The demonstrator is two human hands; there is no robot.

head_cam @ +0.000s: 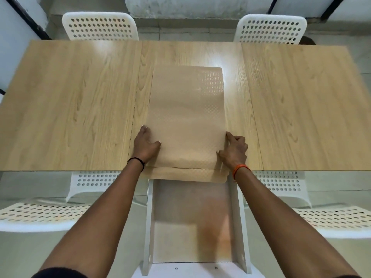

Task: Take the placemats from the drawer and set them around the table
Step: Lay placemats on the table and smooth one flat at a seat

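Hands: left hand (146, 144) and right hand (233, 148) both on the placemat stack (186, 117), one per long edge, near the table's front edge.
Left hand: fingers slipped under the stack's left edge, thumb on top, so it pinches that edge.
Right hand: fingers curled over the right edge, thumb pressed on top, clamped on that edge.
Table (70, 101): light wood, three panels; stack sits on the middle panel.
Placemat stack: tan, textured, lying lengthwise away from the person; near end overhangs the table's front edge, lower mat's end (186, 175) sticks out past the top one.
Drawer (192, 223): white, pulled open under the table, directly below the overhang.
Chairs: white perforated, two at far side (100, 27) (271, 29), two at near side (40, 217) (331, 219).
Wrists: black band (138, 160) left, orange band (240, 169) right.
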